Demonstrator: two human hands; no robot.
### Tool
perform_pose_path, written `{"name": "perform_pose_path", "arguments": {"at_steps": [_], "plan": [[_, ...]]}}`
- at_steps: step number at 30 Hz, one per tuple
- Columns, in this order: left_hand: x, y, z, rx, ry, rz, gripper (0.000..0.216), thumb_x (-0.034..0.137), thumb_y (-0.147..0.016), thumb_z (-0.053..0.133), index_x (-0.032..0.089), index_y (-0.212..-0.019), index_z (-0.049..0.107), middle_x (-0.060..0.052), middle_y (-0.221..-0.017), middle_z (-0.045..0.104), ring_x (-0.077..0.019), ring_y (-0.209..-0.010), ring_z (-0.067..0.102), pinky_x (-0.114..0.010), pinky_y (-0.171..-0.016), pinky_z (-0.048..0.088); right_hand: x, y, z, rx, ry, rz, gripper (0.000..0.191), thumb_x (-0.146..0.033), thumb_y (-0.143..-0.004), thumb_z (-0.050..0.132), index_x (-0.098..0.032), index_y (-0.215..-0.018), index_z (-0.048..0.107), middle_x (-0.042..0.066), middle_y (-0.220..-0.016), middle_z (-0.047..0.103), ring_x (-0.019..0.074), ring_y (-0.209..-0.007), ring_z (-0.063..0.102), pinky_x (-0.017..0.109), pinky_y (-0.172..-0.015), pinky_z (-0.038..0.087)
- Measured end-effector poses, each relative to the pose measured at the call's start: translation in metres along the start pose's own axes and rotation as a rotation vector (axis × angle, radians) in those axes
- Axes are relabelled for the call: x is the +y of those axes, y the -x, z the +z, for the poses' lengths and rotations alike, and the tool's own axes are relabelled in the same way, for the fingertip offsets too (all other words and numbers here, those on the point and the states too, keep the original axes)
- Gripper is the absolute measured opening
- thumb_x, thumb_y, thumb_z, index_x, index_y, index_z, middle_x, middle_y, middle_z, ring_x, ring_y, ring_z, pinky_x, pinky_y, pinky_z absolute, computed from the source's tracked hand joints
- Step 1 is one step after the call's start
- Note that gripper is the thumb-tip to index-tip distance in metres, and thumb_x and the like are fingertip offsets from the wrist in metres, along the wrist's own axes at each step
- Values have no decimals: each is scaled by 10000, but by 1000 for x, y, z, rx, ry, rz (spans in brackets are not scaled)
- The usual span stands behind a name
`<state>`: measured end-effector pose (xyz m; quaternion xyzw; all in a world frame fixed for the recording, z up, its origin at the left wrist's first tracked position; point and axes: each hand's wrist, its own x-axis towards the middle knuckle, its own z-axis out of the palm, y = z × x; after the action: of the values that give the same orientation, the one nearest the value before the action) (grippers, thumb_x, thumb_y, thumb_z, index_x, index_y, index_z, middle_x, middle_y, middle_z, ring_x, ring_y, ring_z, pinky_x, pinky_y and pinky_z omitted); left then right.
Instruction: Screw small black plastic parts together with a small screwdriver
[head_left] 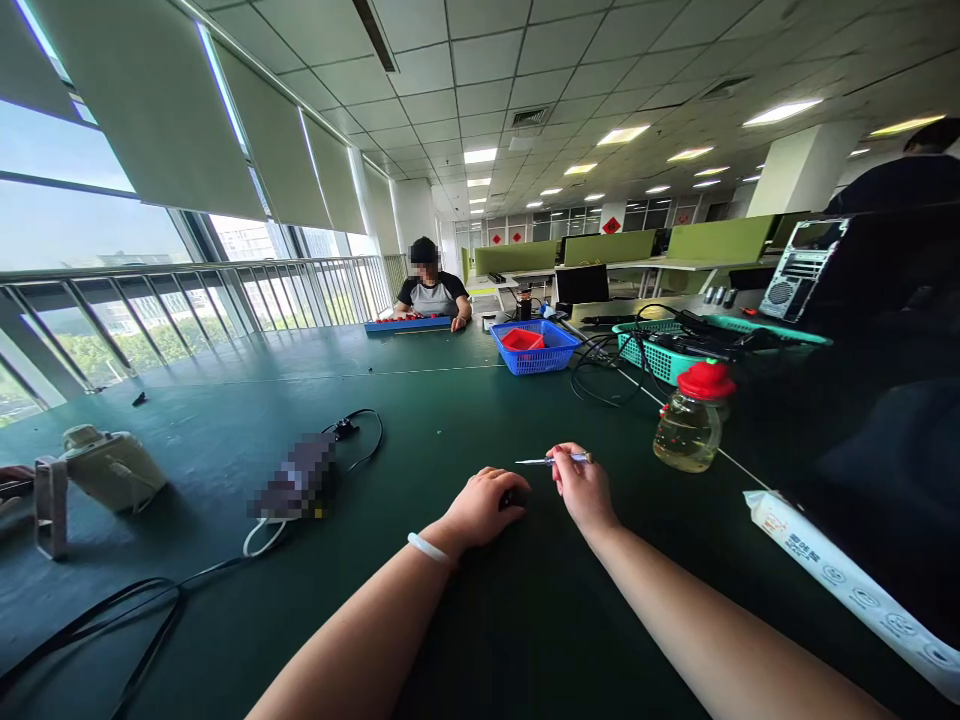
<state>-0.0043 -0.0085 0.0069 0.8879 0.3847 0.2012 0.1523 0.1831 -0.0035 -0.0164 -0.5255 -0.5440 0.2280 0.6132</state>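
Observation:
My right hand grips a small screwdriver with a thin metal shaft and a pale handle. The shaft points left, above and beyond the fingers of my left hand. That hand rests low over the dark green table, its fingers curled and a white bracelet at the wrist. Something small and dark shows between its thumb and fingers, too hidden to name. The screwdriver tip appears apart from it.
A bottle with a red lid and a long white packet lie to the right. Beyond are a blue basket and a green basket. Cables, a blurred device and a beige flask are left. A person sits opposite.

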Motion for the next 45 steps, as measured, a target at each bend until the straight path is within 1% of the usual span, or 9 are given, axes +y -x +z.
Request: {"name": "perform_pose_path", "arguments": {"at_steps": [9,16,20,24,29,33,37,41,45], "plan": [[17,16,3,2,-47,-74,229,340,-848,693,266,-1064,716,-32,-1070,698,-221,-1052,591,-376,-985,464,3,-1,4,-63,-54,33,550,-737,-822,465,-211,-743,606,-22,-516,535,136,-415,479,250,-409,364],[20,102,-36,-103,-33,-58,239,240,-830,671,303,-1057,711,-15,-1086,674,-208,-1112,557,-350,-1019,463,1,0,3,-114,-63,53,541,-724,-830,470,-204,-773,608,-14,-562,555,129,-418,479,249,-412,376],[-10,167,-65,-37,-98,-174,259,215,-847,625,317,-1071,706,-20,-1130,683,-223,-1160,560,-371,-1018,496,1,0,3,-97,-57,21,569,-751,-832,450,-209,-766,607,0,-562,578,145,-437,516,250,-412,388],[-55,225,-87,29,-294,-214,279,318,-865,640,336,-1134,715,-27,-1201,702,-272,-1265,541,-423,-1075,483,3,0,5,-86,-51,8,574,-758,-834,447,-215,-763,615,8,-554,589,154,-441,534,250,-407,392],[-98,270,-113,159,-473,-317,364,525,-859,621,330,-1144,733,-52,-1225,713,-313,-1248,584,-463,-1041,517,2,-1,4,-85,-49,-2,572,-759,-837,450,-219,-758,621,10,-552,597,156,-439,540,253,-406,394],[-110,283,-132,296,-450,-365,484,646,-838,565,295,-1114,753,-69,-1169,734,-273,-1086,684,-357,-934,581,2,-1,3,-65,-45,-9,581,-763,-836,449,-215,-750,619,8,-549,591,151,-435,533,253,-408,393],[-97,280,-148,474,-389,-490,592,731,-823,492,273,-1089,756,-59,-1108,742,-225,-922,726,-244,-757,602,2,-1,3,-49,-38,-18,585,-763,-837,446,-211,-748,616,6,-543,588,148,-432,529,251,-409,389],[-79,271,-155,548,-393,-504,608,770,-781,501,276,-1002,778,-49,-1098,730,-225,-900,722,-252,-760,600,3,-1,2,-44,-37,-19,581,-757,-843,444,-209,-766,623,2,-544,587,145,-430,527,250,-412,389],[-82,272,-149,581,-387,-562,582,763,-753,525,272,-906,796,-64,-1156,699,-231,-894,727,-285,-774,613,4,0,2,-40,-34,-16,588,-762,-841,440,-207,-770,623,6,-545,588,145,-435,530,248,-412,388]]}}
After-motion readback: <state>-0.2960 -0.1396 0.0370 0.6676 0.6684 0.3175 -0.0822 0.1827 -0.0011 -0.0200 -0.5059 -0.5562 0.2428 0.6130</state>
